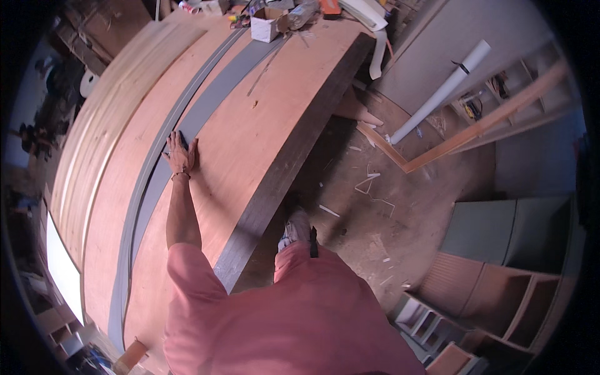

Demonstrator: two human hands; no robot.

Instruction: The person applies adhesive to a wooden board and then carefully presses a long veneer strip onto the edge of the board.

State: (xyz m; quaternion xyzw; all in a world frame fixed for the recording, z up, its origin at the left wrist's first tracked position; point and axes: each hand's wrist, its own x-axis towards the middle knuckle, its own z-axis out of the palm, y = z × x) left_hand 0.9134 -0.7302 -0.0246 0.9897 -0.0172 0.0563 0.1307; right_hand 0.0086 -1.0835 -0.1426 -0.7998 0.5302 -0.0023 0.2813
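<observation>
My left hand lies palm down with its fingers spread on a long grey strip. The strip runs lengthwise over a large pinkish plywood sheet on a workbench. Beside it, a second, narrower grey strip with lighter lines follows nearly the same course, and the two come close together at the hand. A small dark patch shows between the fingers and thumb; whether it is an object or shadow I cannot make out. My right hand is out of sight.
Pale wooden boards cover the bench's far left. A small white box and clutter sit at its far end. Right of the dark bench edge, scraps litter the floor. A white tube, a wooden frame and cabinets stand beyond.
</observation>
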